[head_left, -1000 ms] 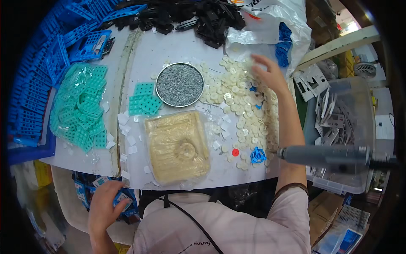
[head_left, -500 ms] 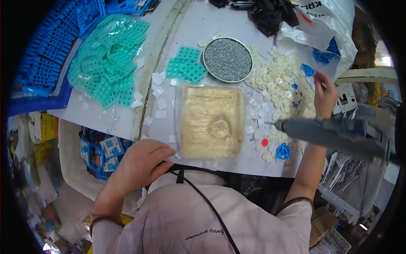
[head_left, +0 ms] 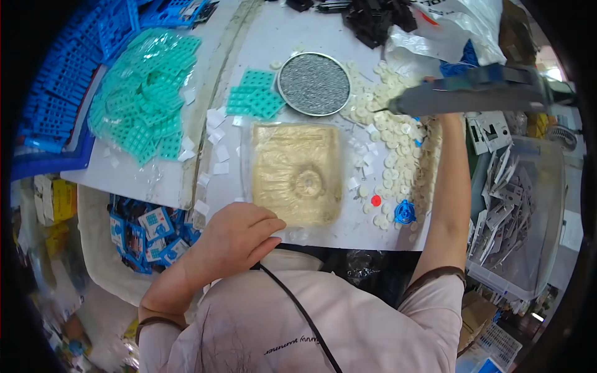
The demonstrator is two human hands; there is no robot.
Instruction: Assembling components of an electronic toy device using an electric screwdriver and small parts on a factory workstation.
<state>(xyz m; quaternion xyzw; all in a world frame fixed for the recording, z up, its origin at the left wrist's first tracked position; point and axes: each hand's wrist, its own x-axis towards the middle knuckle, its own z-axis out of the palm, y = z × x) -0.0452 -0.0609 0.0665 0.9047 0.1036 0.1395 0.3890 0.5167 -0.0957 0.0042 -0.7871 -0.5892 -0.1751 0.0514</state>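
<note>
The left hand [head_left: 239, 236] lies at the desk's [head_left: 280, 37] near edge, over the near-left corner of the pad [head_left: 273, 155]. Its fingers are close together, thumb a little apart, with nothing visible in them; whether the fingertips press the pad's wrapping, I cannot tell. The right hand [head_left: 449, 118] is toward the desk's far right corner, mostly behind the driver [head_left: 479, 93] (only a fingertip and the wrist show), so its spread and grip cannot be told. Nearest it are the blue parts [head_left: 463, 59] by the white bag [head_left: 429, 53], with the cream discs [head_left: 398, 152] running down the desk's right side.

To reach well here, the right arm should stay clear of the driver's bit and pass above the discs rather than drag through them. Taking a single part by its rim would avoid tangles. The left hand does best resting lightly, leaving the pad flat. The blue wheel [head_left: 405, 212] and red disc [head_left: 375, 201] sit near the desk's near right corner.
</note>
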